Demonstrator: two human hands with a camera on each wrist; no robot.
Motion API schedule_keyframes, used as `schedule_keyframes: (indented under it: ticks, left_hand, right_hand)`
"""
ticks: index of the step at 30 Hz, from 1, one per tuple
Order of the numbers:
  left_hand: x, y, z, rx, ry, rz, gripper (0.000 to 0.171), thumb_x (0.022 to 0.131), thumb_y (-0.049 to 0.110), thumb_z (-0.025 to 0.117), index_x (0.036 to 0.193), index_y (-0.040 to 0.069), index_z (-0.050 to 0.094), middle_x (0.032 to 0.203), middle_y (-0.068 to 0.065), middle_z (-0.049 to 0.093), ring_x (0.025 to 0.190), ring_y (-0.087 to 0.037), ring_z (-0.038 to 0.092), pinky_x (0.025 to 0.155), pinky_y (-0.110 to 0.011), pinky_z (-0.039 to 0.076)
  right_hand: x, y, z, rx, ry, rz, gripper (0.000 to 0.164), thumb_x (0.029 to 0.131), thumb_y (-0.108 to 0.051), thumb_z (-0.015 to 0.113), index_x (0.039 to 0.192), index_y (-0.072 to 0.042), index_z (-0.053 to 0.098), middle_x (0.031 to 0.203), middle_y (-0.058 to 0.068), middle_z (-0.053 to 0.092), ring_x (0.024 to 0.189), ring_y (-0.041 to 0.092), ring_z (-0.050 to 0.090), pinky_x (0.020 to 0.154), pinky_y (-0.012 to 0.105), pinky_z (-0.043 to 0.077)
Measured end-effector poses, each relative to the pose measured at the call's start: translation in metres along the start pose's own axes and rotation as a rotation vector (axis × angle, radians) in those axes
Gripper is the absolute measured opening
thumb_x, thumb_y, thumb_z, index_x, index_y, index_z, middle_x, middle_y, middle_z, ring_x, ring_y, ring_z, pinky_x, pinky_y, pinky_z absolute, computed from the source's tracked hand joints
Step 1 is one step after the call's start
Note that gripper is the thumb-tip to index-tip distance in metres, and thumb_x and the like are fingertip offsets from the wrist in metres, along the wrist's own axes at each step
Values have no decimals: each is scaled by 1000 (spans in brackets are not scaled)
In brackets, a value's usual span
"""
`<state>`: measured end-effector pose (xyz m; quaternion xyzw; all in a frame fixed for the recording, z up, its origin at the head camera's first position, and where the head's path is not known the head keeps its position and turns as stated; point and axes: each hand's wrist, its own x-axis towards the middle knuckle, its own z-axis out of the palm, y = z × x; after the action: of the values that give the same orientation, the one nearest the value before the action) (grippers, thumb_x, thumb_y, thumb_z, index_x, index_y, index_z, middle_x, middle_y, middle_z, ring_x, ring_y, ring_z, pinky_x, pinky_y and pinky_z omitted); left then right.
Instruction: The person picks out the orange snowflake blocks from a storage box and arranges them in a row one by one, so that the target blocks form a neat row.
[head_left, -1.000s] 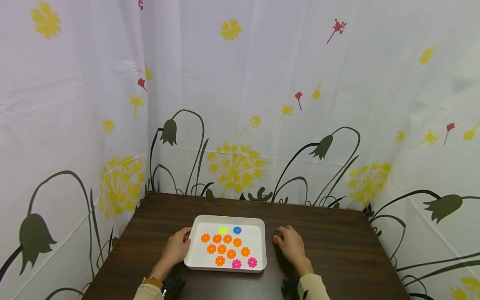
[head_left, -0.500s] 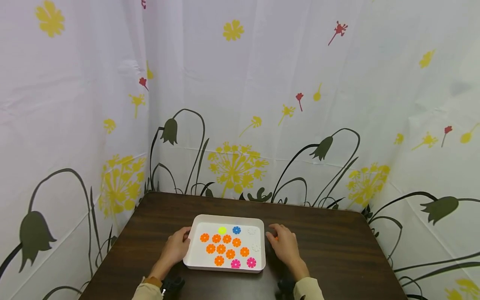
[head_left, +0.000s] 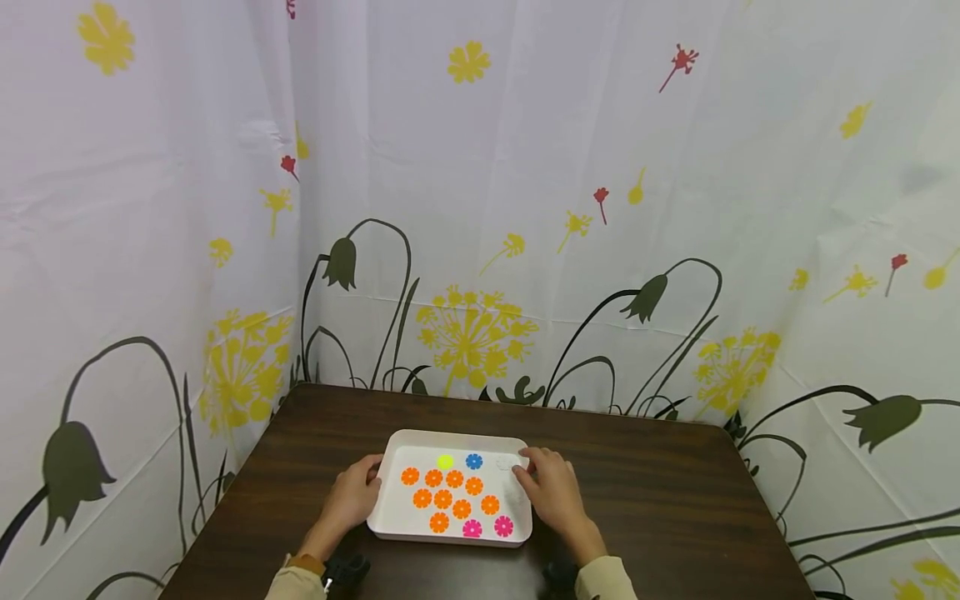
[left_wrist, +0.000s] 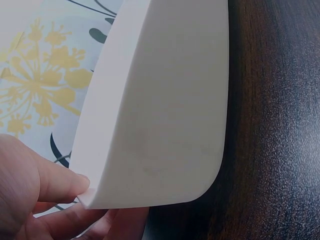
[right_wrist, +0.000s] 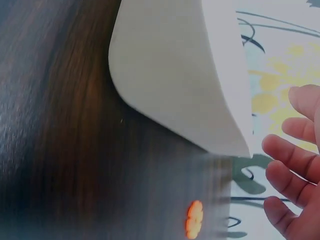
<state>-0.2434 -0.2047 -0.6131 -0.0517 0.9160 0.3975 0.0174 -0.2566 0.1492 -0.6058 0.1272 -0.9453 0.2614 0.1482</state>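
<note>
A white tray (head_left: pixel 450 540) holds several notched plastic discs. Orange discs (head_left: pixel 443 498) fill the middle, with pink (head_left: pixel 503 526), blue (head_left: pixel 474 461), yellow (head_left: pixel 446 461) and clear ones (head_left: pixel 504 465) around them. My left hand (head_left: pixel 352 492) grips the tray's left edge; in the left wrist view its thumb (left_wrist: pixel 65 186) lies over the rim, fingers beneath. At the tray's right edge is my right hand (head_left: pixel 557 492), fingertips overlapping the rim. Its fingers (right_wrist: pixel 287 155) are spread and loosely bent, holding nothing. One orange disc (right_wrist: pixel 194 220) lies outside the tray, hidden in the head view.
The tray rests on a dark wood-grain table (head_left: pixel 660 500). A white curtain (head_left: pixel 525 167) with printed flowers hangs around its back and sides. The table's back edge (head_left: pixel 420 393) runs close to the curtain.
My right hand has moved left from the table to the tray's right edge. The orange disc seen by its fingers before is now out of sight in the head view. My left hand stays put.
</note>
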Motion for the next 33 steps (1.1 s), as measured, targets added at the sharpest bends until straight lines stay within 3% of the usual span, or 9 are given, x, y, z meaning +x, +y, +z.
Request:
schedule_keyframes:
  ticks: [6,11,15,24,33]
  left_hand:
    - [1,1,0,9,1,-1,43,100,3,62,142,-4,61,116,-20,72,95,-28,65,85,-51,56]
    - [2,-1,1,21,-1,-5,43,100,4,63,142,-3,61,116,-20,72,96,-28,66,85,-52,57]
    - [2,-3,2,21,-1,-8,44,100,3,63,143,-3,60,117,-20,72,95,-28,66,85,-53,57]
    - [2,-1,1,23,0,-2,44,100,3,62,143,-3,61,117,-21,72,95,-27,66,84,-52,57]
    - [0,2,-1,14,1,-3,43,100,2,62,143,-4,61,116,-21,72,93,-27,66,82,-51,57]
  right_hand:
    - [0,-14,2,9,-10,-56,30,96,-28,79,121,-13,76,89,3,68,83,15,54,81,38,48]
    - [-1,-21,4,44,-46,-80,31,97,-27,78,122,-11,75,93,7,69,80,12,53,72,29,51]
    - [0,-24,6,69,-82,-79,31,97,-27,78,123,-11,74,92,6,66,75,8,51,66,24,50]
    - [3,-30,9,98,-249,-59,34,97,-30,78,126,-12,73,92,-1,64,74,8,50,67,23,49]
    - [3,-32,14,91,-284,-68,31,96,-30,79,122,-13,75,94,-2,64,75,8,52,68,24,50]
